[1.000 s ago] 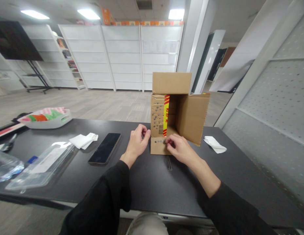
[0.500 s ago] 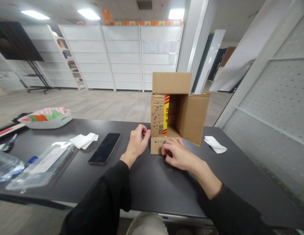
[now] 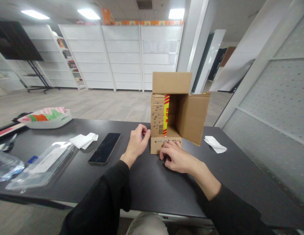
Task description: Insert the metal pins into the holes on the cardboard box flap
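An opened cardboard box (image 3: pixel 192 119) stands on the dark table, its mouth facing me. Grey metal heads dot its left flap (image 3: pixel 156 116), and a row of small dots and heads runs along the lower flap (image 3: pixel 155 150). Loosely curled, my left hand (image 3: pixel 137 140) rests by the box's left edge, thumb and forefinger tips close together; whatever is between them cannot be made out. My right hand (image 3: pixel 177 156) lies low over the lower flap and the table before it, fingers bent down. Its fingertips and anything in them are hidden.
Left of my hands lie a phone (image 3: pixel 105 148), a folded tissue (image 3: pixel 83 140), a clear plastic pouch (image 3: pixel 46 164) and a plastic bottle (image 3: pixel 7 166). A white basket (image 3: pixel 47 123) stands farther back. Another tissue (image 3: pixel 215 144) sits right of the box, near a perforated panel (image 3: pixel 271 98).
My right hand has shifted slightly down and left, covering the thin metal pieces seen below it before. More of the lower flap's dotted row shows. My left hand and the box stay put.
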The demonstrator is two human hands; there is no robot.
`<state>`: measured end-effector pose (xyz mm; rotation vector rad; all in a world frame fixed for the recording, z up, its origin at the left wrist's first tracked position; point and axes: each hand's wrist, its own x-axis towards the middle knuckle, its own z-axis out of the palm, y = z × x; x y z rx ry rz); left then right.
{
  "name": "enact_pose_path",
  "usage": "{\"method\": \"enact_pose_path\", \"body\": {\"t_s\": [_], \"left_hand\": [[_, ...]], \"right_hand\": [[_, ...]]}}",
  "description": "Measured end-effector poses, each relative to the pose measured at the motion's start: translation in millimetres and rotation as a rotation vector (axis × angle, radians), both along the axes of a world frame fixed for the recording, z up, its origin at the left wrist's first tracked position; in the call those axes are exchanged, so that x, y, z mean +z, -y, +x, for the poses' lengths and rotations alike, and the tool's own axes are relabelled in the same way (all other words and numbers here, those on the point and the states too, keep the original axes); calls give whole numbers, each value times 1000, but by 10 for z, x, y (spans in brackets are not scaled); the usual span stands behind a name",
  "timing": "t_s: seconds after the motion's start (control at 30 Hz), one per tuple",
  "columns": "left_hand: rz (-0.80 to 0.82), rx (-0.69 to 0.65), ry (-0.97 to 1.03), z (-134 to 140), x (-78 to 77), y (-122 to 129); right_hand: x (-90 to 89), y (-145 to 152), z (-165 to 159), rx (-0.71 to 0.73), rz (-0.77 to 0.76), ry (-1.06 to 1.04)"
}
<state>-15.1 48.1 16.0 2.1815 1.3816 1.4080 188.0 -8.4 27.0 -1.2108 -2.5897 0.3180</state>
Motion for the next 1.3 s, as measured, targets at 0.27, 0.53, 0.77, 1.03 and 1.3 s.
{"method": "enact_pose_path", "body": {"t_s": [0.27, 0.53, 0.77, 1.03, 1.3], "left_hand": [[4, -1, 4, 2, 2, -1], [20, 2, -2, 2, 7, 1], [12, -2, -1, 0, 1, -2], [21, 9, -8, 3, 2, -4], [16, 8, -8, 2, 15, 9]], "right_hand": [[7, 13, -26, -9, -30, 15], [-7, 37, -80, 14, -28, 2], [-9, 64, -154, 47, -50, 26], [0, 84, -185, 63, -69, 57], [-25, 42, -163, 64, -5, -162]]}}
